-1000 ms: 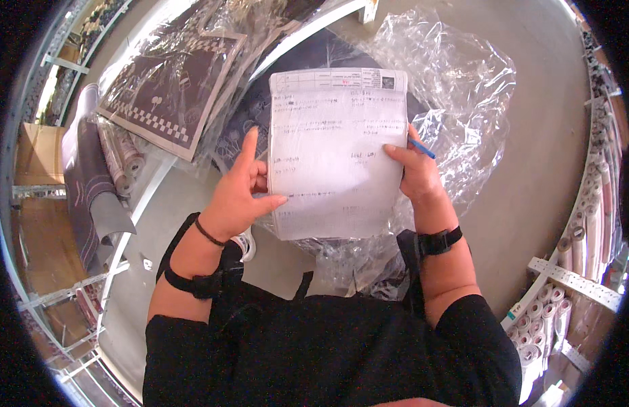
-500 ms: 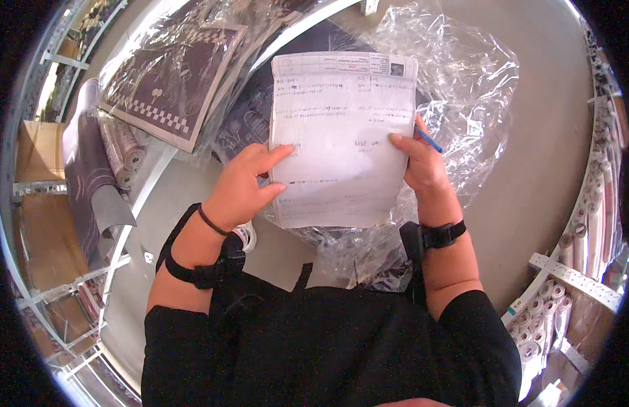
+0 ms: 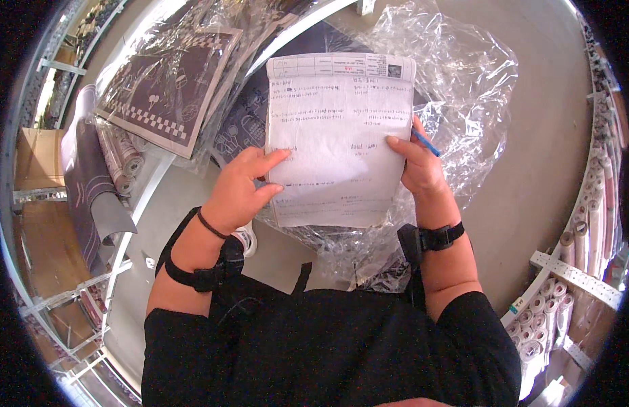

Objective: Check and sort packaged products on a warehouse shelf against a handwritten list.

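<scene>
A stack of white sheets (image 3: 328,136) with handwriting and a printed table along its top is held up in front of me. My left hand (image 3: 241,182) grips its left edge, thumb and index finger on the front, the other fingers mostly hidden behind. On the right edge, my right hand (image 3: 421,166) presses its thumb on the page, with its fingers behind. A blue pen (image 3: 426,143) sticks out from that same hand. Under the sheets lie a dark mat with white line drawings (image 3: 243,129) and crumpled clear plastic wrap (image 3: 463,68).
Plastic-covered mats with checkered borders (image 3: 155,88) lie at the upper left. Rolled mats (image 3: 118,159) and a draped dark mat (image 3: 90,190) rest beside cardboard boxes (image 3: 40,159) on the left shelving. More rolls (image 3: 541,312) fill the shelf with a white metal beam (image 3: 579,279) at right.
The stack of sheets has shifted very slightly left. Both hands keep their hold, and the pen stays in the right hand.
</scene>
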